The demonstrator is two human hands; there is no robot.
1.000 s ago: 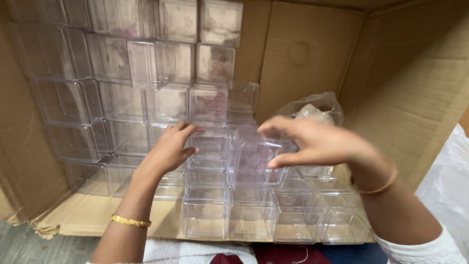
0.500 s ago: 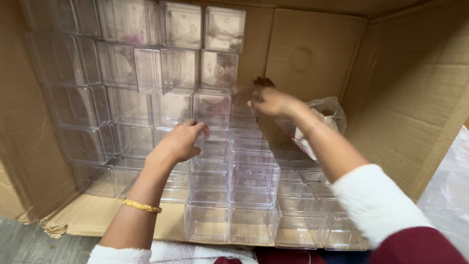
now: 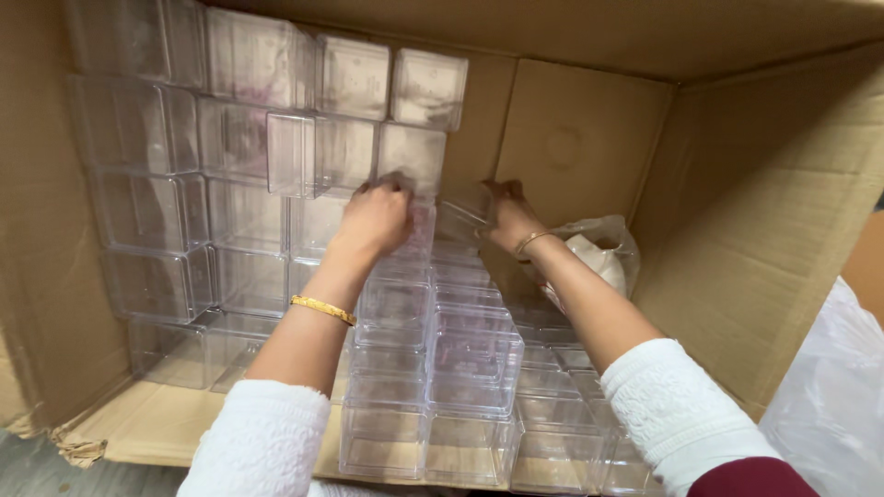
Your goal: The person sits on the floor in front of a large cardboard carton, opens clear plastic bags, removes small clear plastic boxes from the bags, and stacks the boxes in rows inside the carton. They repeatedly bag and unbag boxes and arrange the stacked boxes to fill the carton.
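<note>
Our left fingers (image 3: 391, 187) curl together over the upper edge of a clear plastic box (image 3: 414, 230) at the far end of the middle row, pressing on its top; whether they actually grip it or only rest there we cannot tell. The left hand (image 3: 376, 219) sits deep in the carton, with a gold bangle (image 3: 322, 309) on the wrist and a white knit sleeve (image 3: 262, 442) behind it.

Our right fingers (image 3: 497, 195) are bent and close together at the side of another clear box (image 3: 460, 219), which lies tilted just beside the first one, close to the carton's back wall. The right hand (image 3: 509, 221) touches that box; a firm clamp is not clear from here. A thin bracelet (image 3: 529, 241) circles this wrist, and its white sleeve (image 3: 677, 414) ends in a dark red cuff area near the frame's lower edge.

Between our forearms, rows of clear boxes (image 3: 433, 368) run from the near edge toward the hands. To the left, stacked clear boxes (image 3: 239, 156) rise in a wall against the side of the cardboard carton (image 3: 755, 212). Just right of our right wrist lies a crumpled clear plastic bag (image 3: 599, 253) with something white inside. A white plastic sheet (image 3: 833, 405) hangs outside the carton at far right.
</note>
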